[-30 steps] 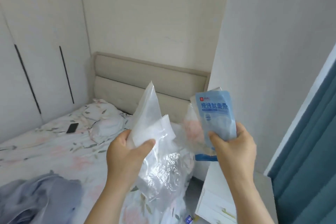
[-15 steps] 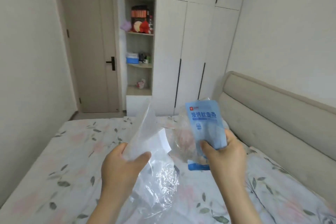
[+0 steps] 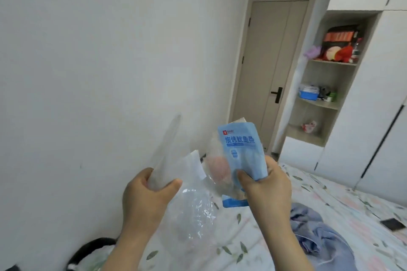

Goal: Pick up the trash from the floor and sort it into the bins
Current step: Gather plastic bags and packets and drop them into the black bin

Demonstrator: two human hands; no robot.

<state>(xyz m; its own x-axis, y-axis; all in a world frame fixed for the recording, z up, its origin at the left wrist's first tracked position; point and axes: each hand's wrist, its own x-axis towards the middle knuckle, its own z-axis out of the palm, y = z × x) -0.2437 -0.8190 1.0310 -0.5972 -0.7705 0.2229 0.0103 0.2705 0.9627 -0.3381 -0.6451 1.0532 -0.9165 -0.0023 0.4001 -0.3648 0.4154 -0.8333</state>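
both my grips are full. left grip (image 3: 149, 193) is curled round the neck of a clear plastic bag (image 3: 191, 211), which hangs below it over the bed (image 3: 330, 193). right grip (image 3: 264, 187) pinches a blue snack packet (image 3: 240, 149) upright, long axis vertical, with a clear wrapper (image 3: 217, 167) behind it. a dark-rimmed thing (image 3: 92, 246) low left, nearer my left grip, may be a bin; i cannot tell.

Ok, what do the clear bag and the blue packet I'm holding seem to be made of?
The clear bag, gripped by the left hand: thin transparent plastic film, glossy; it crinkles with bright glints and the bedsheet shows through. The blue packet, pinched by the right hand: probably printed plastic pouch film, fairly matte; it bends softly under the thumb.
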